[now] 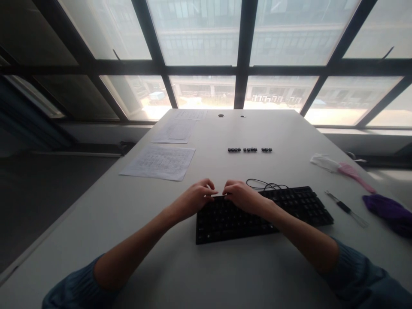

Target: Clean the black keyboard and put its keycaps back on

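Note:
A black keyboard [236, 223] lies at a slight slant on the white table in front of me. My left hand [198, 196] is at its back left corner, the fingers bent and the fingertips against the edge. Close beside it, my right hand [241, 195] reaches over the keys with its fingers drawn together at the same back edge. Whatever is between the right fingertips is too small and hidden to make out. Part of the key rows is covered by my right hand and forearm. A thin black cable [267, 185] loops behind the keyboard.
Three groups of small black keycaps [250, 149] stand in a row farther back. Printed paper sheets [159, 162] lie to the left. On the right are a black-handled wire tool [344, 207], a purple cloth [388, 212] and a pink-and-white item [354, 175]. Windows [206, 90] rise beyond the table.

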`<state>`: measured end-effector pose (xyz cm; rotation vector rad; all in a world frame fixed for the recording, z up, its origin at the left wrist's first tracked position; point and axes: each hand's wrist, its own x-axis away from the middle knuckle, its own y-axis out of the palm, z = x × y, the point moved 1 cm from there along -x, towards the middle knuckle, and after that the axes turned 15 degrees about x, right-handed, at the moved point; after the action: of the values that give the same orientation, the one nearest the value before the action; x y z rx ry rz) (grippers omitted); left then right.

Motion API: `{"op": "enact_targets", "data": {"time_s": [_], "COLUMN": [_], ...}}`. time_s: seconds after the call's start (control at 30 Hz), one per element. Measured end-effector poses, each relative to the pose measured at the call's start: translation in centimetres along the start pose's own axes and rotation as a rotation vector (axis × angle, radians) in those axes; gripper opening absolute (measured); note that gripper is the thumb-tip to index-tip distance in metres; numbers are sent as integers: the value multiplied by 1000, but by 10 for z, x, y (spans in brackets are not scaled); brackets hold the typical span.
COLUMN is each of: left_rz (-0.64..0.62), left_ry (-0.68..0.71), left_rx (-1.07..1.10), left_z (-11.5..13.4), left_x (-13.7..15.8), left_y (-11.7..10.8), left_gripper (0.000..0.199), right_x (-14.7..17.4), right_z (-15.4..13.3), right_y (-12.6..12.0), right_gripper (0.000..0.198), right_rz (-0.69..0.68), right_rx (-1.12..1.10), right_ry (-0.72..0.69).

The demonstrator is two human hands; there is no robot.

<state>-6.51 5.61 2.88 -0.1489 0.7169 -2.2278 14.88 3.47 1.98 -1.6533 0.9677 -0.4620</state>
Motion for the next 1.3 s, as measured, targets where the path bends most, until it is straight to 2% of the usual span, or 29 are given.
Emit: {"op": "enact_targets", "data": {"time_s": [0.07,0.17,0.3,0.43,0.63,0.77,1.0,1.3], "left_rz": [107,234,209,171,134,175,265,266], "left_ry": [10,-69,-155,-176,-156,-135,-17,-75], "left_rx": [58,191,283,287,304,253,168,219], "left_z": [-4,-7,-9,-11,-13,-13,-18,-25], "left_x": [-3,-4,-3,-2,0,2,12,12], "left_y": [-6,-10,-8,-5,-2,2,8,9], "left_gripper": [15,12,9,11,12,12,9,8], "right_x": [2,4,6,6,6,6,6,4], "right_z": [5,10,11,9,12,13,13,16], "right_y": [-4,-8,-9,-5,-1,-1,1,7], "right_gripper": [13,8,16,25,24,25,23,19], "right_rz": [79,135,82,40,-5,-14,3,2], "right_rx": [-80,-169,-213,-215,-266,-296,-297,-347], "right_ry": [70,133,101,54,121,115,121,187]}}
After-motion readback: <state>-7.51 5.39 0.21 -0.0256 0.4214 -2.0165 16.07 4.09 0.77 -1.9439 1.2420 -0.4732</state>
